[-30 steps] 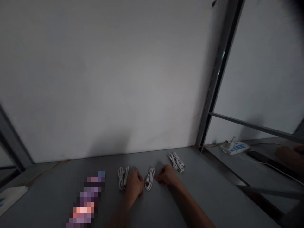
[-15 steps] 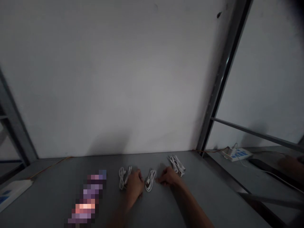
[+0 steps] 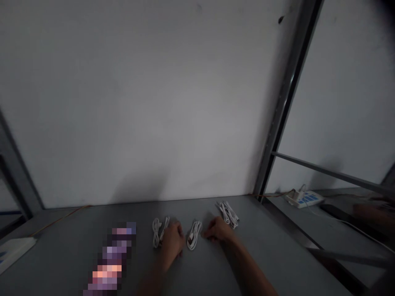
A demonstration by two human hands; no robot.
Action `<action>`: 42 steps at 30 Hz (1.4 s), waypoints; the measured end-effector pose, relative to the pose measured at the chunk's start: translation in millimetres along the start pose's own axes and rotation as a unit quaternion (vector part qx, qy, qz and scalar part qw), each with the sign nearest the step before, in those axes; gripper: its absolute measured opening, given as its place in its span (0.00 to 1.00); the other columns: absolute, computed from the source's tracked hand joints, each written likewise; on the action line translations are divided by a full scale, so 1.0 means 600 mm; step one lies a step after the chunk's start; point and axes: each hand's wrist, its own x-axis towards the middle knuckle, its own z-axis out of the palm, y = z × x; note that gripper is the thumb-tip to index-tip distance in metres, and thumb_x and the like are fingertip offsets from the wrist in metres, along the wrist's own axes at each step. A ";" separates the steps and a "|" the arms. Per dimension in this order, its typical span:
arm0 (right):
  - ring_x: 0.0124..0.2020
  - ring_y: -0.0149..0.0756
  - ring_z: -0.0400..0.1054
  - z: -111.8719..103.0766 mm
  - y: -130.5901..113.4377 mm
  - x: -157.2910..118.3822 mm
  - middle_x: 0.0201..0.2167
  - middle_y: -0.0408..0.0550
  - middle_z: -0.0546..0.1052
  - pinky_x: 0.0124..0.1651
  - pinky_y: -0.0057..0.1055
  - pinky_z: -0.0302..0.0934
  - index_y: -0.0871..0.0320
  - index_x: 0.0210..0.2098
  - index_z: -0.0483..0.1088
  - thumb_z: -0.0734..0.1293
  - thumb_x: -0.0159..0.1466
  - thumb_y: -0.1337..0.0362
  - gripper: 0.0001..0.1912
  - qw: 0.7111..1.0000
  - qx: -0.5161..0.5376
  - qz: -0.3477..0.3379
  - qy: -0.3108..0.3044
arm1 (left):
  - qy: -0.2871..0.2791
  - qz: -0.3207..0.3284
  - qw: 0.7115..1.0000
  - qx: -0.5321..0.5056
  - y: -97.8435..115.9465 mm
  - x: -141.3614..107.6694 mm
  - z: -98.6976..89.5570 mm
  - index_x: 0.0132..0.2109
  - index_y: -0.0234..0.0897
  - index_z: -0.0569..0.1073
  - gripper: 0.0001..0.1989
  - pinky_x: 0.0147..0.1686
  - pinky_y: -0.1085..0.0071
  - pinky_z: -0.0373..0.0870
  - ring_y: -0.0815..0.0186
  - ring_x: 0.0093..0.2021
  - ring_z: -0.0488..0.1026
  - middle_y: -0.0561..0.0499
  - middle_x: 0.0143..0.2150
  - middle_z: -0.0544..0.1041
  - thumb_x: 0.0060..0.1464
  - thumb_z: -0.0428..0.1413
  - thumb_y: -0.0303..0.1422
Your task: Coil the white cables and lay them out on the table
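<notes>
A bundled white cable (image 3: 194, 235) lies on the grey tabletop (image 3: 203, 275) between my two hands. My left hand (image 3: 173, 239) is just to its left, fingers curled closed; what they hold, if anything, is hidden. On the cable's right, my right hand (image 3: 217, 230) has thumb and fingers pinched together close to it, and nothing I can name shows in the pinch. More coiled white cable (image 3: 156, 232) lies left of my left hand, which partly covers it. Beyond my right hand rests another bunch of white cables (image 3: 228, 214).
A pixelated long shape (image 3: 111, 259) lies at the left. Power strips stand at the far left (image 3: 17, 250) and on the right-hand table (image 3: 308, 199), near a dark flat object (image 3: 339, 218) and another person's blurred hand (image 3: 370, 213). A metal post (image 3: 282, 111) rises at right; a white wall closes the back.
The whole view has shifted slightly. My hands and the cables keep nearly the same places relative to each other. The other person's hand at the right has moved a little leftward.
</notes>
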 end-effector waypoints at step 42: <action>0.25 0.31 0.66 0.004 0.000 -0.004 0.22 0.43 0.76 0.29 0.24 0.56 0.62 0.25 0.78 0.68 0.49 0.74 0.06 0.975 -0.037 -0.219 -0.011 | -0.026 0.132 0.979 0.151 0.004 -0.005 0.004 0.40 0.35 0.73 0.13 0.42 0.70 0.60 0.63 0.44 0.72 0.47 0.42 0.76 0.57 0.44 0.21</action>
